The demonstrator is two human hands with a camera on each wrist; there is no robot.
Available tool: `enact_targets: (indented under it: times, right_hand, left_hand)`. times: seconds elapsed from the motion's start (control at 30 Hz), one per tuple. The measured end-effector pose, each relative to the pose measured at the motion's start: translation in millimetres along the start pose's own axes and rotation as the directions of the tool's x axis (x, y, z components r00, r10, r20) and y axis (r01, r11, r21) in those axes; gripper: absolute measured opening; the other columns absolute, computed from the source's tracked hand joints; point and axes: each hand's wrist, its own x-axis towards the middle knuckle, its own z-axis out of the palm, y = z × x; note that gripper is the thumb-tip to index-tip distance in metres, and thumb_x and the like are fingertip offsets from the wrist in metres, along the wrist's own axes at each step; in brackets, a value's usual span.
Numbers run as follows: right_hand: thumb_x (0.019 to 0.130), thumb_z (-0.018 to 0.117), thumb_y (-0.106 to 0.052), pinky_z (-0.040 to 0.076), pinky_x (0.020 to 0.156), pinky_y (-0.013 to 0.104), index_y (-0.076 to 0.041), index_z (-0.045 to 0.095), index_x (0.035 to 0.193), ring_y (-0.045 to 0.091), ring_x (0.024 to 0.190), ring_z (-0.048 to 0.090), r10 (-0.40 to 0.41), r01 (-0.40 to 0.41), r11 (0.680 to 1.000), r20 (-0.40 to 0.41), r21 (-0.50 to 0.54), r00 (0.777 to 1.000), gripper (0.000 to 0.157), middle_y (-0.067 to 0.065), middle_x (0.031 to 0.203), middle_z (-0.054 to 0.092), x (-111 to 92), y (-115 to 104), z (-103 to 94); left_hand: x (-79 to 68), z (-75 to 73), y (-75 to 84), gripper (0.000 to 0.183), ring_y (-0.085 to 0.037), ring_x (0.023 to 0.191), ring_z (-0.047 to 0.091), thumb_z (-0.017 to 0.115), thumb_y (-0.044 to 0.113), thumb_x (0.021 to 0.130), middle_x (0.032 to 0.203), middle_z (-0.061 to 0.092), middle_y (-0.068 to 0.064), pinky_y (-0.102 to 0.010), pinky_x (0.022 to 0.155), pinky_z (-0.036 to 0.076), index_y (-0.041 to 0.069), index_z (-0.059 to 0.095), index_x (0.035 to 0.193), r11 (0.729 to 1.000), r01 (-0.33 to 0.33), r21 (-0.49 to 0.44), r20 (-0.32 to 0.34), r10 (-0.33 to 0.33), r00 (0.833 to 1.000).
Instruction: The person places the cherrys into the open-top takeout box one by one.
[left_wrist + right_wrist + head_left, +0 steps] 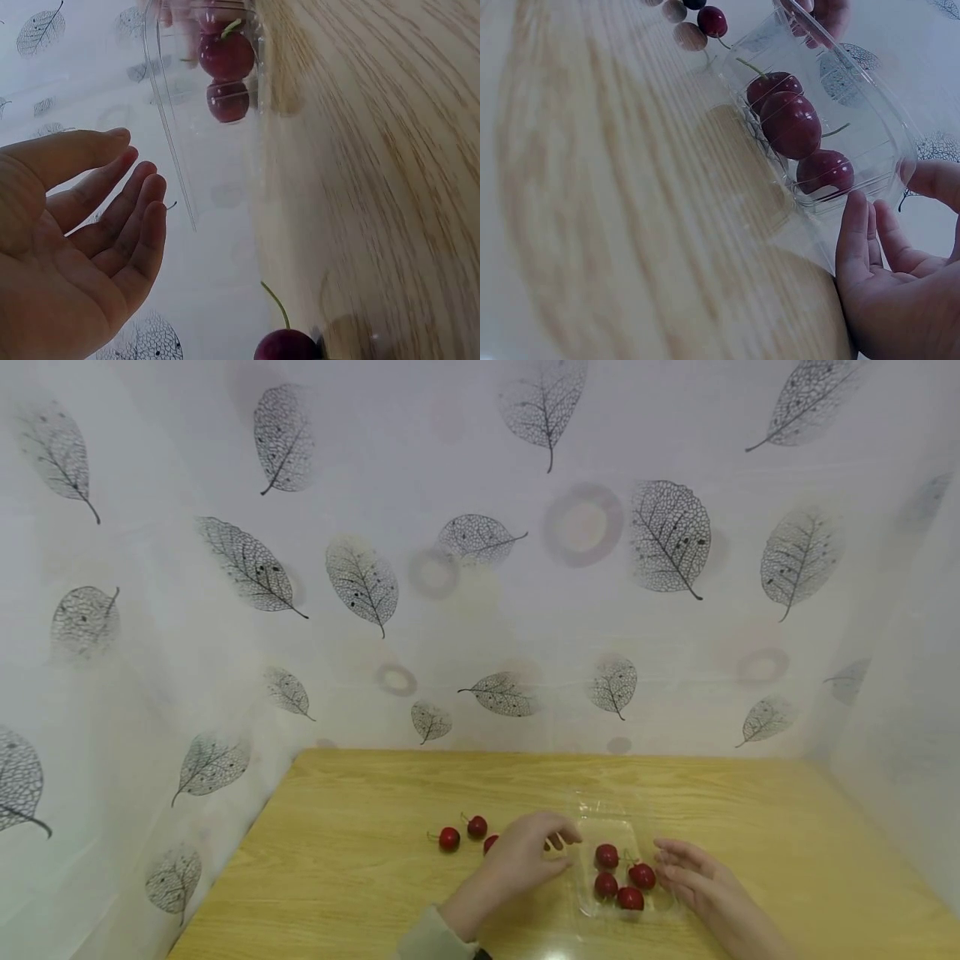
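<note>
A clear plastic box point(600, 906) sits on the wooden table with several red cherries point(790, 125) in it, some with green stems. My left hand point(525, 853) is just left of the box, its fingers loosely bent and the palm bare in the left wrist view. At the box's right side is my right hand point(701, 885), its fingertips right at the outer wall and its thumb by the rim. Left of the box, partly behind my left hand, lie loose cherries point(449, 838); one cherry point(287, 346) shows close up in the left wrist view.
The yellowish wooden table point(360, 877) runs back to a pale sheet point(480, 635) printed with dark leaf skeletons. This sheet also hangs along the left and right sides.
</note>
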Motion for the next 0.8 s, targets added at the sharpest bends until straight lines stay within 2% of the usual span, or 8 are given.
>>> enact_targets:
  times: [0.1,0.3,0.53,0.7,0.8]
  right_hand:
    - [0.112,0.047,-0.012,0.051,0.103,0.012,0.011,0.027,0.157,-0.008,0.119,0.06,-0.008,0.008,1.0,0.006,-0.003,1.0,0.054,-0.017,0.13,0.057,-0.7,0.6,0.0]
    - [0.112,0.046,-0.011,0.051,0.104,0.012,0.003,0.036,0.154,-0.008,0.119,0.06,-0.016,0.016,1.0,0.002,0.007,1.0,0.045,-0.018,0.13,0.058,-0.7,1.8,-0.6]
    - [0.112,0.048,-0.013,0.051,0.103,0.012,0.011,0.028,0.156,-0.008,0.119,0.06,-0.008,0.008,1.0,-0.019,-0.008,1.0,0.054,-0.016,0.13,0.057,-0.3,1.8,0.2]
    - [0.112,0.046,-0.012,0.051,0.104,0.012,0.007,0.032,0.155,-0.006,0.119,0.06,-0.031,0.031,1.0,-0.012,-0.005,0.999,0.049,-0.016,0.131,0.058,0.2,2.8,-0.5]
    - [0.112,0.046,-0.012,0.051,0.103,0.012,0.012,0.028,0.156,-0.008,0.119,0.06,-0.032,0.031,0.999,-0.016,-0.016,0.999,0.053,-0.017,0.131,0.058,0.2,3.4,-0.2]
  left_hand:
    - [-2.2,-2.4,-3.3,0.024,-0.005,0.094,0.068,0.082,0.007,0.09,0.11,0.076,0.003,-0.016,0.084,0.056,0.014,0.076,0.113,1.0,0.016,-0.003,-0.014,-0.016,1.0]
    - [-6.7,-7.7,-10.5,0.024,-0.006,0.094,0.067,0.082,0.007,0.09,0.11,0.076,0.001,-0.018,0.086,0.057,0.013,0.076,0.112,0.999,0.047,-0.02,-0.03,-0.047,0.998]
    - [-12.2,-14.5,-17.2,0.022,-0.008,0.095,0.067,0.081,0.004,0.091,0.111,0.076,-0.001,-0.021,0.087,0.058,0.011,0.076,0.111,0.996,0.065,-0.067,-0.046,-0.068,0.997]
    - [-16.0,-19.0,-23.6,0.021,-0.01,0.095,0.069,0.08,0.004,0.092,0.111,0.076,-0.004,-0.023,0.086,0.06,0.009,0.076,0.112,0.996,0.066,-0.066,-0.066,-0.07,0.995]
    - [-18.5,-21.5,-29.0,0.021,-0.013,0.095,0.07,0.08,0.003,0.092,0.112,0.076,-0.008,-0.024,0.085,0.06,0.007,0.075,0.113,0.994,0.071,-0.083,-0.076,-0.077,0.994]
